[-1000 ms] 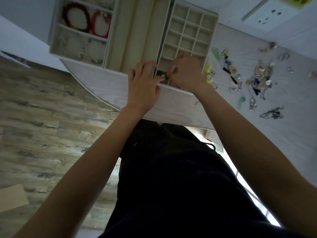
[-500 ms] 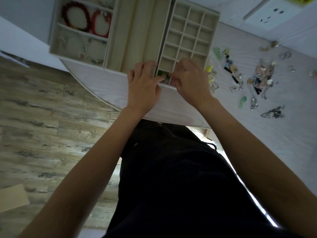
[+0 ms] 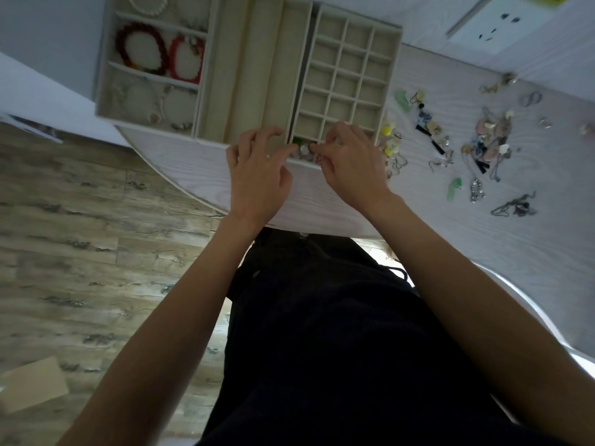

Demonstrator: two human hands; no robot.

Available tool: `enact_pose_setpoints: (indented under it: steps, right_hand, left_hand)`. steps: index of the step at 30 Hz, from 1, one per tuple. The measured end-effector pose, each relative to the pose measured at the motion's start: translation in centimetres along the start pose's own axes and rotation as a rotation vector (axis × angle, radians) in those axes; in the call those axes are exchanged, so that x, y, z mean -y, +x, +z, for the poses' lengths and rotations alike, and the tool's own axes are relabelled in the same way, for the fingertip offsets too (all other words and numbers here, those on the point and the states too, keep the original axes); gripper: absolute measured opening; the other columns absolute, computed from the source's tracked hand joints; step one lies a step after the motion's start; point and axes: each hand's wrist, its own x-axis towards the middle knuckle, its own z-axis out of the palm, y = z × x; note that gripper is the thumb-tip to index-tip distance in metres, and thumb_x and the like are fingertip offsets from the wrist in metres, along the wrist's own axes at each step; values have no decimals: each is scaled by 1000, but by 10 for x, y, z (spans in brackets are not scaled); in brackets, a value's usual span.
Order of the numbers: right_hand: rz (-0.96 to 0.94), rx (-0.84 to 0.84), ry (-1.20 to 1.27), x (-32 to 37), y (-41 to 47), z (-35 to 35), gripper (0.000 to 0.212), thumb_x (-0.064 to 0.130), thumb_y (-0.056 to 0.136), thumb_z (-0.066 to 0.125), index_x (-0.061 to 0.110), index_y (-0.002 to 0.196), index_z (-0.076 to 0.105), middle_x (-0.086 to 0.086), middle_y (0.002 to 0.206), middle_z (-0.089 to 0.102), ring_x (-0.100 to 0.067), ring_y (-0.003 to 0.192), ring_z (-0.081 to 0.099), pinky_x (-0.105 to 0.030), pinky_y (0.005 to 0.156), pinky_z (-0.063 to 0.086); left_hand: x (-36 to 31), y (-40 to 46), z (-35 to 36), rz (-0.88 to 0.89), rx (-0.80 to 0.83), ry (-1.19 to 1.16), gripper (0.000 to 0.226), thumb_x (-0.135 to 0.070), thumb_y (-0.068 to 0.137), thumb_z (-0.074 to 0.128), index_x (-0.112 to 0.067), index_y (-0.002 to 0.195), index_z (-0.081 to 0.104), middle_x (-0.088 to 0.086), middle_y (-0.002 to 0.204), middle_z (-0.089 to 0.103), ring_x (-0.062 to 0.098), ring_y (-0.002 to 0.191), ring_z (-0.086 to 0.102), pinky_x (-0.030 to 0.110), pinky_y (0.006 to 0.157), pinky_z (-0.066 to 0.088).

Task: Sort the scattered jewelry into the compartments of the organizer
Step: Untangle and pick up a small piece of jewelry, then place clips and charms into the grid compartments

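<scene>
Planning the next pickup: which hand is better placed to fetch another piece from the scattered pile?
Right, probably. The right hand sits at the grid tray's near corner, next to the yellow earrings and the scattered jewelry on its side. The left hand is across the tray and would have to cross over.

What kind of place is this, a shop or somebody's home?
Most likely a room in a home: a white wood-grain table by a wall with a power socket, wood-look plank flooring, and a beige jewelry organizer on the table.
</scene>
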Motion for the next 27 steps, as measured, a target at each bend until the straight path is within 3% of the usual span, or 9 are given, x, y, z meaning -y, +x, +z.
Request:
enact_pose_setpoints:
  steps: [5,7,10,14,18,21,27]
  right_hand:
    - [232,79,312,0,3,3,28,11,89,50,18,108,71,-2,104,61,-19,98,54,-29,72,44]
    - [247,51,430,-1,2,-1,29,8,88,51,15,108,70,0,103,61,-14,91,56,-20,73,43]
    - [244,37,494,-12,-9,-18,27,8,90,51,16,108,69,7,96,56,2,73,48,-5,64,32]
    - [326,-88,359,-49,-45,-30,23,10,89,52,15,103,70,-2,95,65,-15,82,56,-25,70,40]
    - [510,-131,285,-88,-60,-22,21,10,87,57,13,104,69,-9,100,65,-31,99,56,-31,80,40]
    - [381,-66,207,-98,-51,-18,26,12,85,61,9,111,65,-11,108,63,-31,107,53,-34,93,37]
    - [284,30,89,-111,-35,-9,18,22,91,54,16,103,66,-5,101,63,-25,104,50,-29,89,34]
  left_hand:
    - [-1,-2,-3,-11,17,-15,39,-12,75,56,-20,112,65,0,122,58,23,114,39,34,85,26]
    - [-3,-2,-6,-8,-8,-62,38,-11,77,56,-17,113,64,3,117,61,26,110,47,37,87,33]
    - [-12,2,-14,18,0,-215,32,-13,85,55,-14,116,62,0,105,65,17,99,50,32,87,40]
    - [-48,20,-13,142,139,-361,29,-19,90,54,-12,118,60,-3,97,65,17,90,57,28,83,41]
    - [-90,55,17,353,152,-118,29,-24,84,55,-13,108,66,4,101,66,27,97,58,35,86,41]
    - [-111,79,37,395,211,51,26,-22,80,64,-16,105,68,6,107,63,31,107,53,42,86,41]
    - [-118,97,53,379,221,167,18,-25,81,63,-16,93,73,4,102,64,32,103,52,40,81,38]
